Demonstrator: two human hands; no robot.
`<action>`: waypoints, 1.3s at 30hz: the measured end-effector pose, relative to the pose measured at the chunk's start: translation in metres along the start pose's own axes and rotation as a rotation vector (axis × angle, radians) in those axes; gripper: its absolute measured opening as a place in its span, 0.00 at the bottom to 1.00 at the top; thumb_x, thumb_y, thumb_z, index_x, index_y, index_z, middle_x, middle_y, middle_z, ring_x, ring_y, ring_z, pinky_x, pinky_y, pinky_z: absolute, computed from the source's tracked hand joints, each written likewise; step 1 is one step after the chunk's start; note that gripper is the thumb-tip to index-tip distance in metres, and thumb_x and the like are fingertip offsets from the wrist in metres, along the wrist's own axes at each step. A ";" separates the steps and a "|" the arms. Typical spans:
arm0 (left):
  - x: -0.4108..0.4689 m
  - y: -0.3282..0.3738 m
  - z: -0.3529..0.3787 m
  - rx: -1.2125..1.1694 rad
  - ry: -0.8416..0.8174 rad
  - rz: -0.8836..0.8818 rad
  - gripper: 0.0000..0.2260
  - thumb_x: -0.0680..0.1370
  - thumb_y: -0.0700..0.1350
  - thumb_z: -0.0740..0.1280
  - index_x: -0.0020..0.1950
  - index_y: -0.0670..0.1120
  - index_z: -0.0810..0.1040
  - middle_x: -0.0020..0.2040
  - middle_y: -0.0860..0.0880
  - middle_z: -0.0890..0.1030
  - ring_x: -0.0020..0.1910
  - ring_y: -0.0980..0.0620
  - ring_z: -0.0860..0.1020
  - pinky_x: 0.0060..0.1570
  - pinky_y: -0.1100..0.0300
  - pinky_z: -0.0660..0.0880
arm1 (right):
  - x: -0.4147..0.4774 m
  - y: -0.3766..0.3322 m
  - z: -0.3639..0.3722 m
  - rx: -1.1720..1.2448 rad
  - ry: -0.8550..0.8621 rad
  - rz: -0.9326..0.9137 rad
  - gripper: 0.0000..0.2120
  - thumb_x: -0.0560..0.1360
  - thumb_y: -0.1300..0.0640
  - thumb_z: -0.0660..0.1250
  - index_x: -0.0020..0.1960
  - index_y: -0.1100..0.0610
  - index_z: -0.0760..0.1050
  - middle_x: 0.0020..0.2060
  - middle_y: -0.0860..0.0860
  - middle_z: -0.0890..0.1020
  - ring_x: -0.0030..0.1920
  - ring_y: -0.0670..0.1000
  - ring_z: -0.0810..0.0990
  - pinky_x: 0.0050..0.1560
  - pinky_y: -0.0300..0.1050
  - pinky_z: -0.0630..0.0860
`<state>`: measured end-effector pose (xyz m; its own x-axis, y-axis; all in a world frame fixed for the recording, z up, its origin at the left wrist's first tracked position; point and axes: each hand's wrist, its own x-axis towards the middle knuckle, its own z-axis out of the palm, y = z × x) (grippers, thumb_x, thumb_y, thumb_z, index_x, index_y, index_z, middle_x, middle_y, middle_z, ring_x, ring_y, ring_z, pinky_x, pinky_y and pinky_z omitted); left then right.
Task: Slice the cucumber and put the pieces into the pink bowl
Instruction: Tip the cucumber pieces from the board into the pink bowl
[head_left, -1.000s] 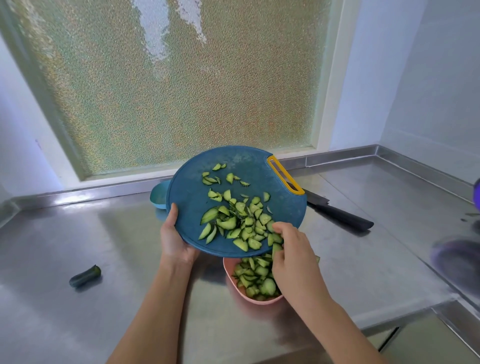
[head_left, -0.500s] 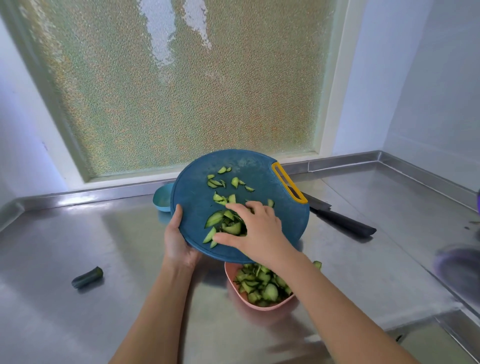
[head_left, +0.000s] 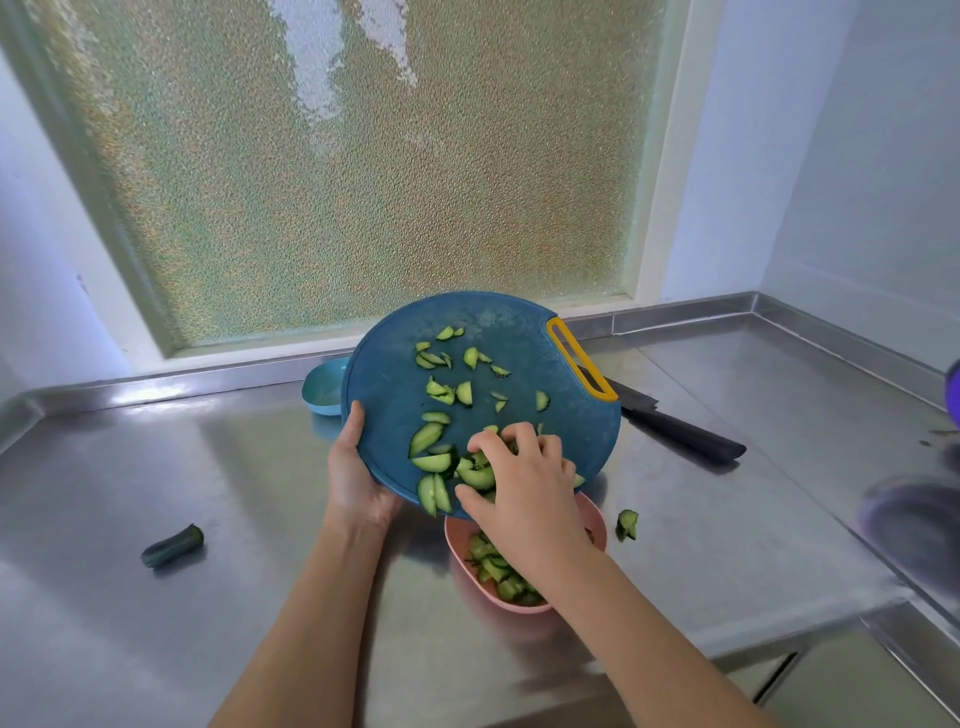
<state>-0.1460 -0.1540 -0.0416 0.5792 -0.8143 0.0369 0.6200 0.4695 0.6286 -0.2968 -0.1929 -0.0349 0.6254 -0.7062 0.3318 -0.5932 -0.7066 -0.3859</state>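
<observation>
My left hand (head_left: 353, 478) grips the left edge of the round blue cutting board (head_left: 395, 374) and holds it tilted above the pink bowl (head_left: 596, 515). Several cucumber slices (head_left: 464, 393) lie scattered on the board. My right hand (head_left: 524, 483) lies at the board's lower edge, its fingers curled over a heap of slices just above the bowl. The bowl holds several slices and is partly hidden by my right hand and wrist. One stray cucumber piece (head_left: 627, 524) lies on the steel counter right of the bowl.
A cucumber end (head_left: 171, 545) lies on the counter at the left. A black-handled knife (head_left: 680, 436) rests behind the board on the right. A small blue bowl (head_left: 323, 387) sits behind the board's left edge. A blurred purple object (head_left: 914, 519) is at the right edge.
My right hand went from the bowl up onto the board, then dragged slices down to its lower edge. Fewer slices lie on the board, and a stray piece now lies beside the bowl.
</observation>
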 end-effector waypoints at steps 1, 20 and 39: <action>0.000 0.000 0.000 -0.001 0.002 0.000 0.23 0.81 0.53 0.52 0.44 0.46 0.86 0.51 0.42 0.83 0.48 0.43 0.82 0.42 0.46 0.80 | -0.001 0.000 0.001 0.007 0.003 0.003 0.17 0.76 0.43 0.63 0.63 0.44 0.66 0.59 0.47 0.67 0.58 0.52 0.64 0.58 0.49 0.64; 0.003 -0.004 -0.001 -0.058 0.023 -0.034 0.23 0.81 0.52 0.54 0.45 0.45 0.86 0.54 0.41 0.82 0.49 0.42 0.82 0.43 0.43 0.80 | -0.004 0.006 -0.005 -0.064 -0.043 0.138 0.27 0.75 0.35 0.59 0.70 0.43 0.62 0.69 0.51 0.62 0.65 0.56 0.63 0.63 0.53 0.63; 0.005 -0.005 -0.005 -0.033 0.071 -0.006 0.16 0.81 0.52 0.54 0.59 0.45 0.75 0.57 0.42 0.81 0.54 0.42 0.80 0.50 0.40 0.77 | -0.054 -0.003 -0.019 0.033 -0.054 0.055 0.23 0.77 0.43 0.60 0.70 0.44 0.58 0.62 0.47 0.65 0.62 0.49 0.64 0.65 0.42 0.61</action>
<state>-0.1437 -0.1593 -0.0482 0.6109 -0.7914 -0.0226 0.6402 0.4770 0.6022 -0.3384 -0.1532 -0.0357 0.6194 -0.7396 0.2633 -0.6105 -0.6646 -0.4308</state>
